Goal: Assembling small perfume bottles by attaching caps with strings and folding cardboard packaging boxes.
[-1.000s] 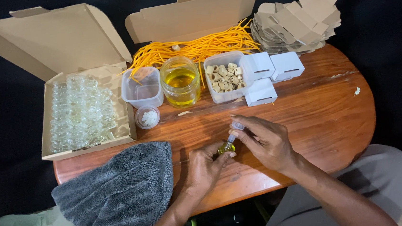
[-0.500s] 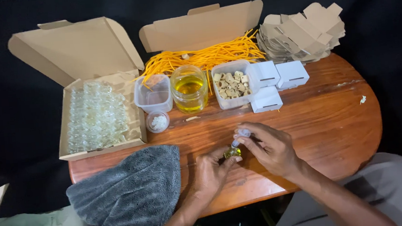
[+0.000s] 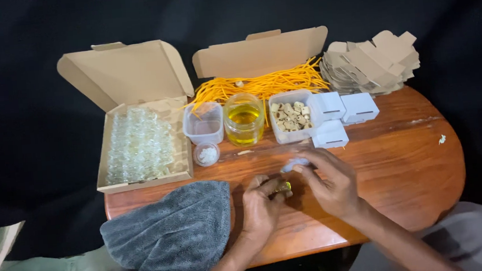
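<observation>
We are filling a tiny vial [image 3: 283, 188] near the tabletop's front edge: our left hand [image 3: 261, 208] pinches it closed-fingered, and our right hand [image 3: 330, 181] closes on a small pale dropper [image 3: 293, 164] above it, though its tip is hard to make out. Next comes a steady squeeze over the narrow mouth. Behind stand one jar of yellow oil [image 3: 244, 120], two clear tubs [image 3: 204, 124], three white boxes [image 3: 342, 116], two open cartons [image 3: 135, 103] and one grey towel [image 3: 171, 233].

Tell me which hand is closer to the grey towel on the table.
Left. The left hand sits just beside the grey towel's right edge, pinching a small bottle. The right hand is farther off, on the far side of the left hand.
</observation>
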